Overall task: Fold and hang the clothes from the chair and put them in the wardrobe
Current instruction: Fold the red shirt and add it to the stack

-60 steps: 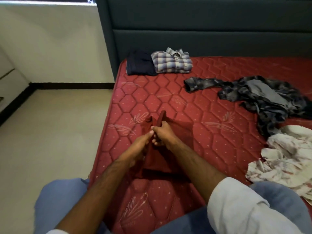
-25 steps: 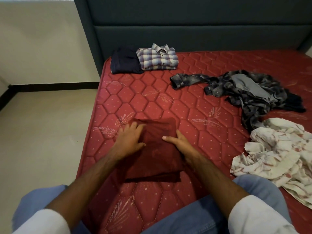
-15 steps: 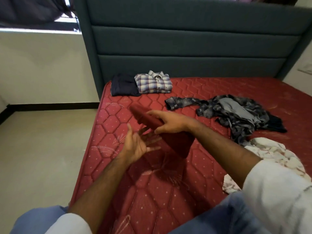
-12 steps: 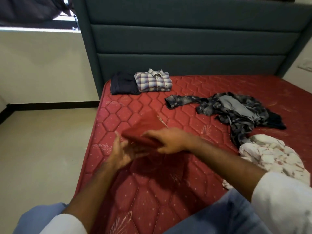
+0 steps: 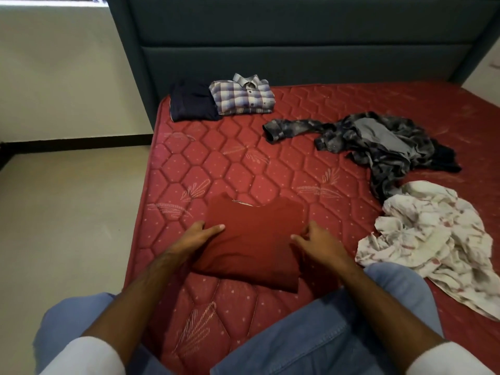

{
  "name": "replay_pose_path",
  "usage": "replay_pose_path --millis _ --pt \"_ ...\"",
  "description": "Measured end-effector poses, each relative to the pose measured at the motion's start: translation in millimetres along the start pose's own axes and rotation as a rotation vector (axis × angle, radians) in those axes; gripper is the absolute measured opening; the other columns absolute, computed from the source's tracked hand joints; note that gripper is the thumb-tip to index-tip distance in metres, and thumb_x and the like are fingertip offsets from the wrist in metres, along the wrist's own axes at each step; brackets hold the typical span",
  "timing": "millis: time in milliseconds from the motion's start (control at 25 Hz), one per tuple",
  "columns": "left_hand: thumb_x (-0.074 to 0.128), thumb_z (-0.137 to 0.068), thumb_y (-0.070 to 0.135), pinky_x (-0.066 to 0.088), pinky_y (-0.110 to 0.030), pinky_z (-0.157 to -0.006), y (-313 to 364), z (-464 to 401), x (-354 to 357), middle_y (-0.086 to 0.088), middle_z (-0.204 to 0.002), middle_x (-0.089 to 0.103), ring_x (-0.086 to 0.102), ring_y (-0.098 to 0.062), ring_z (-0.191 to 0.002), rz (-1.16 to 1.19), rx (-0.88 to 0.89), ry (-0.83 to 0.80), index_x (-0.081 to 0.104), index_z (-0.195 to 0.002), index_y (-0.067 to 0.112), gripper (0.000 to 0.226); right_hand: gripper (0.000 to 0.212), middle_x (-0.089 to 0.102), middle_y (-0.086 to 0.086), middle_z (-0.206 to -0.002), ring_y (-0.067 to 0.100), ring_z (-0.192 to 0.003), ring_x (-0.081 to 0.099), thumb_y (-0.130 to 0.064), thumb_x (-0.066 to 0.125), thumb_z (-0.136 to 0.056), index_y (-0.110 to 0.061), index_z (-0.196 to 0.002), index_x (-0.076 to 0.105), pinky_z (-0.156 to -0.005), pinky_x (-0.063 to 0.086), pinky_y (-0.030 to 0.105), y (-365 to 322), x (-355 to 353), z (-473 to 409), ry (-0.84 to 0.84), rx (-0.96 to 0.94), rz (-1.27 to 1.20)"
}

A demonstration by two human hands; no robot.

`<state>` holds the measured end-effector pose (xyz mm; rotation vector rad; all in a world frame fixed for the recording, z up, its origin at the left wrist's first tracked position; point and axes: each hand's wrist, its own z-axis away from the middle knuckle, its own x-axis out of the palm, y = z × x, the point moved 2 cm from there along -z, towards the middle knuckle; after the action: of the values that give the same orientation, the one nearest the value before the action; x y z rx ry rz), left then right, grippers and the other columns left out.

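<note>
Both forearms reach forward, sleeves pushed up. The left hand [image 5: 198, 235] lies with straight fingers, thumb extended. The right hand [image 5: 315, 240] is palm down, fingers loosely spread.

A matt, smooth maroon cloth shirt [image 5: 251, 239] lies on a quilted, faintly sheened red mattress [image 5: 270, 163] beneath a padded fabric headboard [image 5: 297, 50].

A red quilted mattress [image 5: 243, 163] fills the centre and right of the frame, carrying a folded maroon garment [image 5: 251, 242] at lower centre. At its upper-left corner a folded dark navy garment [image 5: 192, 104] lies touching a folded plaid shirt [image 5: 243, 96]. At right sit a crumpled grey patterned pile [image 5: 378, 142] and, below it, a crumpled white printed cloth [image 5: 433, 234].
</note>
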<state>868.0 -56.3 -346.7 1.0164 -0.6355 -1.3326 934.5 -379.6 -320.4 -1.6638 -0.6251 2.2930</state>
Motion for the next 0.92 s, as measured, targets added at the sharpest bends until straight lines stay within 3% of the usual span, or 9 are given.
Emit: replay_pose_path --millis 80,160,320,480,560,640,720,800,920 --pt "0.076 -0.090 0.028 0.058 -0.023 -0.065 3.0 -1.3 3.1 -0.002 -0.089 0.078 0.074 -0.012 -0.075 -0.007 -0.019 -0.045 0.070 -0.111 0.005 0.031 0.050 0.069 0.002 -0.103 0.022 -0.089 0.068 -0.061 0.065 -0.088 -0.018 -0.112 0.057 -0.072 0.052 0.032 5.8 11.7 -1.7 -0.154 0.128 -0.207" --pt "0.075 -0.090 0.020 0.056 -0.020 -0.063 3.4 0.2 6.0 -0.001 -0.089 0.078 0.073 -0.010 -0.072 0.012 -0.013 -0.064 0.070 -0.108 0.007 0.023 0.035 0.073 0.002 -0.098 0.015 -0.078 0.066 -0.047 0.070 -0.091 -0.017 -0.107 0.065 -0.066 0.052 0.028 -3.4 21.7 0.4 -0.207 0.196 -0.526" --pt "0.077 -0.089 0.021 0.056 -0.019 -0.064 -0.5 3.9 13.2 -0.002 -0.092 0.078 0.074 -0.010 -0.076 0.148 -0.024 -0.001 0.069 -0.113 0.006 0.030 0.035 0.078 0.010 -0.099 0.025 -0.085 0.071 -0.029 0.080 -0.083 -0.008 -0.111 0.073 -0.068 0.054 0.030 -13.3 30.2 -3.7 -0.231 0.366 -0.941" --pt "0.082 -0.083 0.031 0.058 -0.029 -0.072 0.5 0.6 22.2 -0.010 -0.101 0.078 0.075 -0.022 -0.088 0.288 -0.085 0.031 0.069 -0.116 0.004 0.045 0.040 0.077 0.013 -0.103 0.029 -0.094 0.073 -0.006 0.078 -0.081 -0.004 -0.120 0.069 -0.086 0.060 0.039 -27.1 35.0 -4.4 -0.207 0.339 -1.071" --pt "0.084 -0.081 0.031 0.059 -0.030 -0.075 5.5 0.1 24.4 -0.011 -0.102 0.078 0.075 -0.023 -0.090 0.314 -0.068 0.028 0.068 -0.118 0.002 0.050 0.040 0.076 0.014 -0.109 0.027 -0.093 0.072 0.005 0.067 -0.086 -0.003 -0.125 0.065 -0.083 0.060 0.036 -31.7 33.4 -3.1 -0.182 0.281 -1.161" --pt "0.078 -0.086 0.023 0.061 -0.030 -0.074 17.0 0.6 21.9 -0.010 -0.099 0.078 0.075 -0.021 -0.085 0.377 -0.022 0.044 0.070 -0.114 0.003 0.036 0.038 0.074 0.016 -0.111 0.027 -0.091 0.072 0.009 0.061 -0.089 -0.006 -0.124 0.064 -0.084 0.061 0.039 -34.0 27.0 -4.7 -0.234 0.221 -1.336" --pt "0.073 -0.089 0.016 0.062 -0.031 -0.075 27.3 0.8 16.2 -0.010 -0.097 0.078 0.075 -0.020 -0.081 0.463 0.003 0.058 0.071 -0.110 0.006 0.023 0.028 0.076 0.015 -0.099 0.025 -0.081 0.074 0.007 0.060 -0.090 -0.006 -0.114 0.067 -0.079 0.062 0.040 -36.2 18.3 -9.9 -0.245 0.190 -1.457" --pt "0.073 -0.090 0.013 0.060 -0.031 -0.080 33.2 -2.8 10.4 -0.010 -0.102 0.078 0.074 -0.020 -0.085 0.452 0.037 0.039 0.070 -0.113 0.008 0.024 0.024 0.077 0.012 -0.090 0.022 -0.074 0.074 0.007 0.061 -0.091 -0.006 -0.110 0.067 -0.071 0.063 0.036 -40.4 15.2 -17.2 -0.235 0.183 -1.415" --pt "0.072 -0.090 0.011 0.059 -0.028 -0.076 37.2 -12.3 0.7 -0.011 -0.104 0.077 0.074 -0.019 -0.085 0.366 0.064 0.036 0.069 -0.116 0.007 0.026 0.041 0.075 0.008 -0.096 0.020 -0.078 0.071 0.011 0.060 -0.088 -0.008 -0.124 0.063 -0.069 0.061 0.030 -57.1 13.5 -34.2 -0.226 0.144 -1.261"
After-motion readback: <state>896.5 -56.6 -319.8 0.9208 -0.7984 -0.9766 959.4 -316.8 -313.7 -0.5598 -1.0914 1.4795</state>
